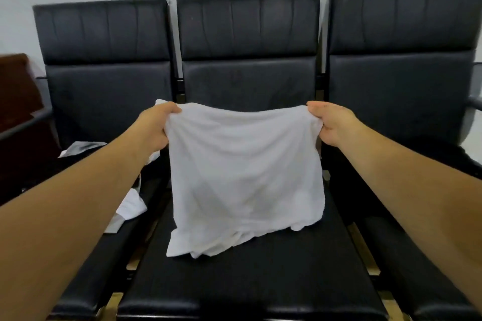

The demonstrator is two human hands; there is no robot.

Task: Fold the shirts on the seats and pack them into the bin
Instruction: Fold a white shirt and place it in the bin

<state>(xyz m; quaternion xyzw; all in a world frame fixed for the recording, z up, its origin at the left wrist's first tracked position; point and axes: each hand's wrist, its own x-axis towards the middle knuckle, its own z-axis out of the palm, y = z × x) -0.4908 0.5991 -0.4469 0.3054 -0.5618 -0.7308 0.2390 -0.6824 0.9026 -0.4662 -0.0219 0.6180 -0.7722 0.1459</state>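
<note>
White shirt (245, 177) pinched at its two upper corners: left hand (156, 125) has fingers curled round the left corner with the thumb on top, and right hand (331, 122) grips the right corner the same way. From my feed, both fists are closed tight on the cloth. Top edge is pulled between them and dips a little in the middle. Fabric hangs as a rough square, plain, with soft creases and a faint darker patch low in the centre. Its bottom edge is bunched in several layers and touches the cushion of the middle seat (260, 281).

Counts: one shirt held, two hands, both bare forearms in view. I count three black padded seats in a row: left seat (104, 101), the middle one, right seat (401, 101). White and grey cloth (131, 206) lies crumpled on the left seat, partly behind the left arm; number of pieces I cannot tell. One dark brown wooden unit (15, 101) stands at far left.
</note>
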